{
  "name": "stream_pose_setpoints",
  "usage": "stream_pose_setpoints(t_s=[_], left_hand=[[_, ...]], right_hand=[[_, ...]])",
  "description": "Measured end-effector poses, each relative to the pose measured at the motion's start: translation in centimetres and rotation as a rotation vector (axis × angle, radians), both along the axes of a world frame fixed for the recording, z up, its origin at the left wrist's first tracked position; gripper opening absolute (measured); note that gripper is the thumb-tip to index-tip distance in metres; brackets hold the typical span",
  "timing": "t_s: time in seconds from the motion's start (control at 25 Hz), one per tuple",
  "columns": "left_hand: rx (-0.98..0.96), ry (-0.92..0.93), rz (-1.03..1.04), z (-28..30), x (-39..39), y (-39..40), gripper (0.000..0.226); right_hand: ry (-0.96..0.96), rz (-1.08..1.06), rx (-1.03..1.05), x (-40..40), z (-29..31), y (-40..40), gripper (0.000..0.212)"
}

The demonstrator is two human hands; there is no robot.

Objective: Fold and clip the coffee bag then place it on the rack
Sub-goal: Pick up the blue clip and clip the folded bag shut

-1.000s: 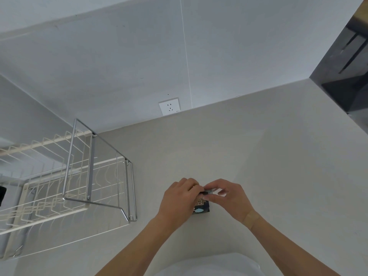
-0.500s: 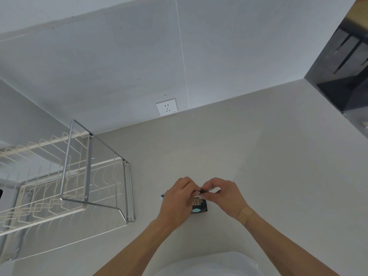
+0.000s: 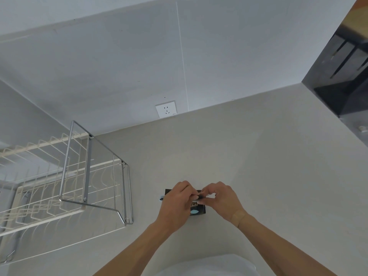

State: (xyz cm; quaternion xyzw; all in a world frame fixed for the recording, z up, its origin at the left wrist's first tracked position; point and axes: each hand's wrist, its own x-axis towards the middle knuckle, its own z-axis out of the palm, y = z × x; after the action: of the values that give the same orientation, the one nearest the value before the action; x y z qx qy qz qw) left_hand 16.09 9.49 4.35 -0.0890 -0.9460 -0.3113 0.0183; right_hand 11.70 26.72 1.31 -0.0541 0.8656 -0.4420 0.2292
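Coffee bag (image 3: pixel 197 210) on counter (image 3: pixel 258 166); rack (image 3: pixel 95 176) well left; socket (image 3: pixel 165 108) behind

Two bare forearms reach in from the bottom edge, both uncovered from elbow to wrist, with no sleeves, watch, bracelet or rings in view. The left hand (image 3: pixel 175 204) is bare, its knuckles and the back of the hand facing the camera. The right hand (image 3: pixel 221 200) is also bare. A small adhesive bandage (image 3: pixel 238 216) lies flat across the back of the right wrist, a rounded rectangular strip. At the bottom centre, between the forearms, a curved patch of white garment (image 3: pixel 207 265) shows, plain and unmarked
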Motion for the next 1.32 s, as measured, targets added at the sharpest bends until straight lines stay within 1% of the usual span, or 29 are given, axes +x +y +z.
stream_pose_setpoints(t_s=[0.12, 0.2, 0.4, 0.56, 0.76, 0.88, 1.12, 1.24, 1.32], left_hand=[[-0.043, -0.014, 0.003, 0.0, -0.1, 0.2, 0.01], [-0.073, 0.014, 0.026, 0.2, -0.3, -0.1, 0.01], [0.016, -0.015, 0.135, -0.1, 1.2, -3.6, 0.017], [0.181, -0.064, 0.269, -0.7, 2.7, -6.7, 0.018], [0.461, -0.139, 0.403, -0.9, 2.5, -6.6, 0.026], [0.48, -0.167, 0.425, -1.2, 2.1, -6.4, 0.024], [0.474, -0.194, 0.473, -1.5, 2.1, -6.3, 0.02], [0.528, -0.219, 0.503, -1.4, 2.0, -6.1, 0.023], [0.53, -0.236, 0.511, -1.4, 2.0, -6.4, 0.026]], right_hand=[[0.0, 0.004, 0.041, 0.0, 0.1, 0.4, 0.013], [0.029, 0.042, 0.07, 0.1, 0.3, 0.5, 0.016], [0.15, 0.085, 0.045, 0.2, 1.0, -0.4, 0.018], [0.232, 0.193, 0.105, -0.4, 1.6, -2.0, 0.016], [0.421, 0.379, 0.188, -1.1, 2.9, -5.2, 0.021], [0.517, 0.449, 0.206, -1.1, 3.1, -6.7, 0.021], [0.452, 0.451, 0.174, -1.2, 3.0, -7.3, 0.009], [0.488, 0.442, 0.185, -0.9, 3.1, -7.1, 0.006], [0.51, 0.446, 0.202, -0.7, 3.4, -7.2, 0.005]])
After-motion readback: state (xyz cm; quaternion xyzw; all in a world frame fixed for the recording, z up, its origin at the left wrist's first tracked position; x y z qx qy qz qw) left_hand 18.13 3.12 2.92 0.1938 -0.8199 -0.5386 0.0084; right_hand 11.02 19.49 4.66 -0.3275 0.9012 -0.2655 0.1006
